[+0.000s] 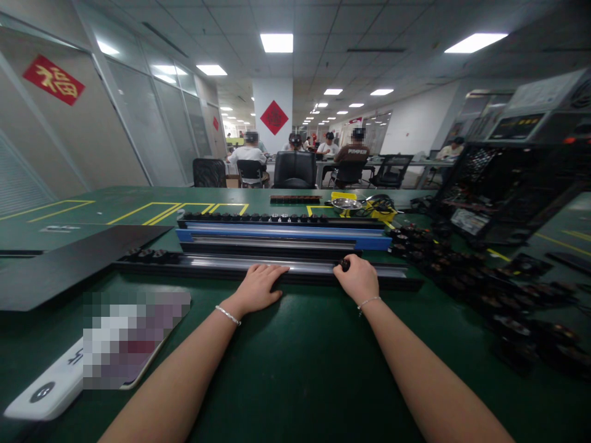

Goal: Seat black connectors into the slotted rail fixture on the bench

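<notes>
A long black rail (307, 266) with a shiny channel lies crosswise on the green table (295, 369). My left hand (258, 288) rests on its near edge, fingers stretched out and holding nothing. Further right, my right hand (359, 280) pinches a small round black part (344, 264) at the channel. Several similar black parts (146, 255) sit at the rail's left end. Just behind it lie another dark rail (272, 244) and a blue rail (281, 234), and a row of black parts (249, 217) stands along the back.
A heap of black parts (480, 277) spreads at right, before an open computer case (498, 191). At left lie a dark flat panel (69, 261) and a white device (50, 394) beside a blurred-out phone-like object. A metal bowl (346, 203) stands behind. Several people sit in the background.
</notes>
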`<state>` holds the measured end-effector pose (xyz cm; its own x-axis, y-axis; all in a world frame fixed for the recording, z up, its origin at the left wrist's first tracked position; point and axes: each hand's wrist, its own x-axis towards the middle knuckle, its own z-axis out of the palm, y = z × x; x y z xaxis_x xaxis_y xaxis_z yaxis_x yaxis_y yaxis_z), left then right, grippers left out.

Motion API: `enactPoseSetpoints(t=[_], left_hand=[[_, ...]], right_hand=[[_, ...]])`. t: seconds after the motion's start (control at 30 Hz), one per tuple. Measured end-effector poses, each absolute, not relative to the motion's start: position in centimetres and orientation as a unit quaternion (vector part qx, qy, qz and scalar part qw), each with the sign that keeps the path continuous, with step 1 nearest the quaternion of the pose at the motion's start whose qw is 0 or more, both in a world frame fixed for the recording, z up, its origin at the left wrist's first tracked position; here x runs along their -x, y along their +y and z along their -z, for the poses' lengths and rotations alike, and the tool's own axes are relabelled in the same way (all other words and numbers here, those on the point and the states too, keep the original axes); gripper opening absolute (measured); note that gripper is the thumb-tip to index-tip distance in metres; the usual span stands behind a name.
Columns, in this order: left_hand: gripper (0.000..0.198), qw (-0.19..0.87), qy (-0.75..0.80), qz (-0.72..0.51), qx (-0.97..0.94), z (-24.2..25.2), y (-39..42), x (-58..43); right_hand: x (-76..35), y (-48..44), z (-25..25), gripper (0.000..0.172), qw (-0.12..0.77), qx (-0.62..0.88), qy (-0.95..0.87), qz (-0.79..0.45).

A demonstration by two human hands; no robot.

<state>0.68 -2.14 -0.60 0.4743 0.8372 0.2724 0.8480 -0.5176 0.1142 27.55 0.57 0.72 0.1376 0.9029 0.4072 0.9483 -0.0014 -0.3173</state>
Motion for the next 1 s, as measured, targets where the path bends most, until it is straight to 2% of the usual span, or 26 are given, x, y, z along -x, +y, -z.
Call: enactPoseSetpoints(t=[0.7,1.0], left_hand=[[0.062,0.011,-0.488,0.149,0.860,0.51,-2.18,-0.67],[0.061,0.008,-0.492,0.145,0.859,0.36,-2.24,-0.75]], right_hand=[[-28.10,0.76,-0.72,0.021,0.274,0.716,-0.642,0.009],[-28.45,0.43,-0.64,0.024,0.255,0.712,-0.653,0.040]])
